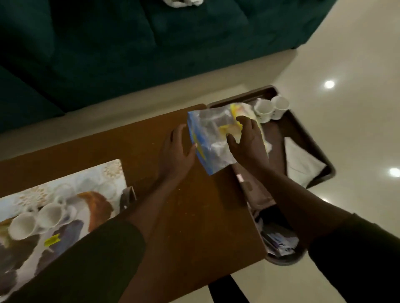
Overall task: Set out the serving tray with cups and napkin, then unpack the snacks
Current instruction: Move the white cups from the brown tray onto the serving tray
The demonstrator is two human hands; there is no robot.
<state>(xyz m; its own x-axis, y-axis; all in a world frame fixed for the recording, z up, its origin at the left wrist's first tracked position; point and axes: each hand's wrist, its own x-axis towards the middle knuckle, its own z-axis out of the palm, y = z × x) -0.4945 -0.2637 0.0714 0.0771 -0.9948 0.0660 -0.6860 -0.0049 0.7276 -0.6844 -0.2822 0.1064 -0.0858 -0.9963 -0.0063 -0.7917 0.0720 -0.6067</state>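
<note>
Whole feed's smeared on my end, so I can't tell what's inside the plastic bag (pixel 213 138). The right hand (pixel 246 142) covers its far side. The patterned tray (pixel 104 173) runs off the left edge, and the top edge chops off a white bundle (pixel 184 2).

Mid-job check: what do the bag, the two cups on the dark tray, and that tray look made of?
Bag: thin clear plastic film, crinkled and glossy, blue seal strip. Cups: white glazed ceramic, likely; smooth, thick-rimmed. Tray: dark brown, matte; wood or plastic, cannot tell in this blur.
</note>
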